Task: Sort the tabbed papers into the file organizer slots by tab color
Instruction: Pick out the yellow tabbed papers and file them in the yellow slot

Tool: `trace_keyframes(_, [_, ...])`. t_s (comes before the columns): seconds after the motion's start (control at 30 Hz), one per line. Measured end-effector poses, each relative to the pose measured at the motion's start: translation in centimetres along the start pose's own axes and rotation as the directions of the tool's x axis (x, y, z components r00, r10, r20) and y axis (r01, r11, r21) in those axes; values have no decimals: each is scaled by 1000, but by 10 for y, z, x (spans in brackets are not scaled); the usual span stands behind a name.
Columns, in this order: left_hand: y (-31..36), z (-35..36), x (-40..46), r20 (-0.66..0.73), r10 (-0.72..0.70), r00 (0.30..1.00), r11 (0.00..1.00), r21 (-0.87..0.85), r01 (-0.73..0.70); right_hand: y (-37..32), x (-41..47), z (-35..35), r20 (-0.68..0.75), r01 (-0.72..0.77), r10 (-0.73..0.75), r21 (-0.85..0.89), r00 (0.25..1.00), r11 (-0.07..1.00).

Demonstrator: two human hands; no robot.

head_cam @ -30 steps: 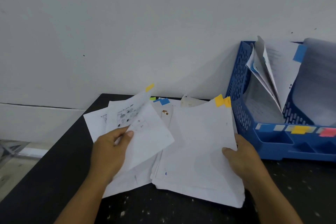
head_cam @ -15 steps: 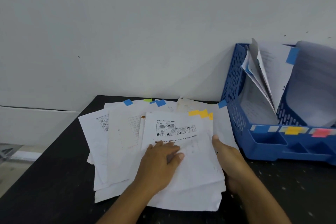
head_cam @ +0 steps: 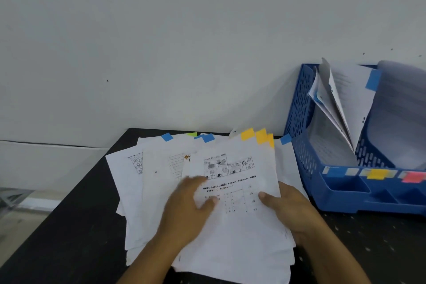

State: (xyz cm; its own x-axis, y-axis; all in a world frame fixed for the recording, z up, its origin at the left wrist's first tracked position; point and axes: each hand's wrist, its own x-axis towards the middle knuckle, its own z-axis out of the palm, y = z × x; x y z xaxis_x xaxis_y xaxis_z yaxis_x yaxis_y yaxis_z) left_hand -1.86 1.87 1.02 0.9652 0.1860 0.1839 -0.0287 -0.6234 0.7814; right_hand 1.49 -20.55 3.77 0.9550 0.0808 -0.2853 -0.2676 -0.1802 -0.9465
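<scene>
Head view. A loose spread of tabbed papers (head_cam: 159, 187) lies on the black table (head_cam: 69, 237), fanned from left to right with the tabs at the far edge. 3 yellow tabs (head_cam: 260, 136) crown the right-hand bundle, blue tabs (head_cam: 208, 138) and 1 green tab (head_cam: 192, 134) show to their left, and a further blue tab (head_cam: 285, 139) sits just beside the organizer. The left hand (head_cam: 186, 210) rests on the top printed sheet (head_cam: 232, 182), fingers loosely together and motion-blurred, so whether they press or pinch the sheet cannot be told. The right hand (head_cam: 292, 210) grips the right edge of the yellow-tabbed bundle, thumb on top and fingers hidden beneath. At the right stands the blue file organizer (head_cam: 299, 108), with colour labels (head_cam: 375, 173) along its near rim, blue, yellow and pink among them. Its left slot already holds blue-tabbed filed papers (head_cam: 350, 99); the contents of the other slots are unclear. Judged progress: early, since most sheets remain unsorted on the table; the yellow bundle appears to be the batch in hand.
</scene>
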Motion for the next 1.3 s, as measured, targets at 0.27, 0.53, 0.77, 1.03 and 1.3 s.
trace_keyframes(0.27, [11, -53, 32, 122, -374, 919, 639, -684, 351, -29, -17, -5, 114, 151, -171, 167, 979, 974])
trace_keyframes(0.53, [56, -93, 34, -98, -54, 994, 708, -705, -30, -73, -22, 2, 134, 325, -346, 157, 929, 933])
trace_keyframes(0.77, [74, -108, 39, -226, 0, 974, 798, -588, -136, -106, -26, 16, -190, 514, -481, 197, 856, 835])
trace_keyframes(1.03, [77, -106, 29, -253, 33, 967, 806, -566, -176, -106, -31, 15, -300, 495, -402, 374, 865, 785])
trace_keyframes(1.3, [71, -103, 17, -210, 124, 970, 674, -700, -238, -105, -35, 17, -446, 590, -436, 304, 782, 748])
